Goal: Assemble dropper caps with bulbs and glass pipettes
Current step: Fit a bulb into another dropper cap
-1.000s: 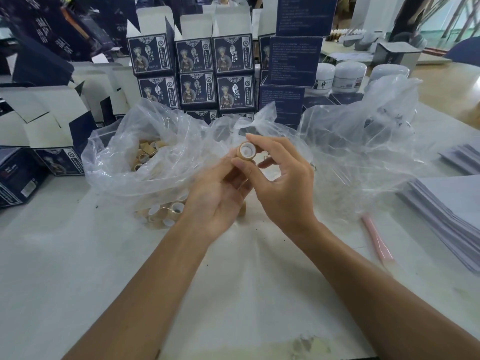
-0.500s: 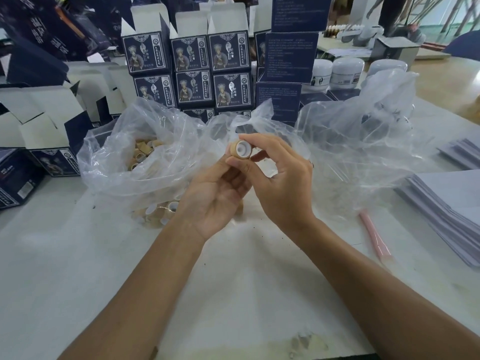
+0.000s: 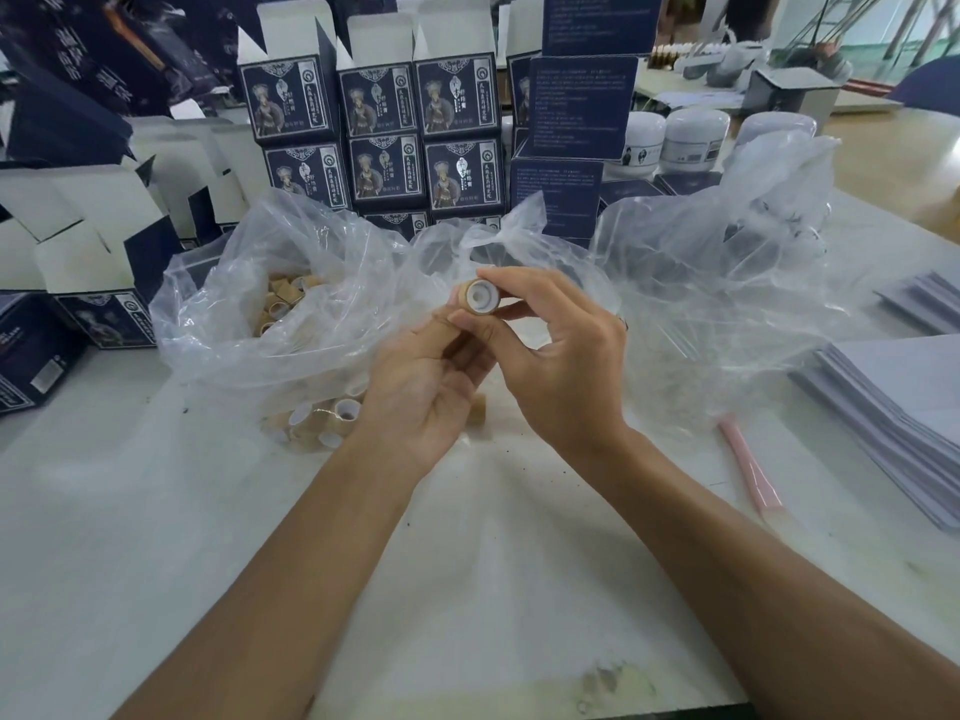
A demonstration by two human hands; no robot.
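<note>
Far left on the white desk (image 3: 130,537), open dark-blue cartons (image 3: 98,262) stand with their white flaps up. Just right of them a clear bag (image 3: 249,283) slumps open, holding tan caps (image 3: 285,298); more caps spill out at its lower edge onto the desk (image 3: 332,418). Behind the bag, printed boxes (image 3: 384,132) are stacked in rows.

At the centre the two hands meet above the desk, in front of the bags. The left hand (image 3: 421,387) is palm up, its fingers curled in toward the right hand's thumb; whether it holds anything cannot be told, as its fingertips are hidden against the other hand. The right hand (image 3: 561,366) pinches one cap (image 3: 479,298) between thumb and forefinger — the cap lies on its side, its white-lined open end turned toward the camera, raised clear of the desk. One more cap (image 3: 478,410) sits on the desk just below the hands.

Right of the hands a second, larger clear bag (image 3: 727,283) is heaped up; what it holds is too blurred to tell. White jars (image 3: 680,140) stand behind it. A pink stick (image 3: 748,470) lies on the desk by the bag's lower edge — and at the far right, stacks of pale sheets (image 3: 893,418).
</note>
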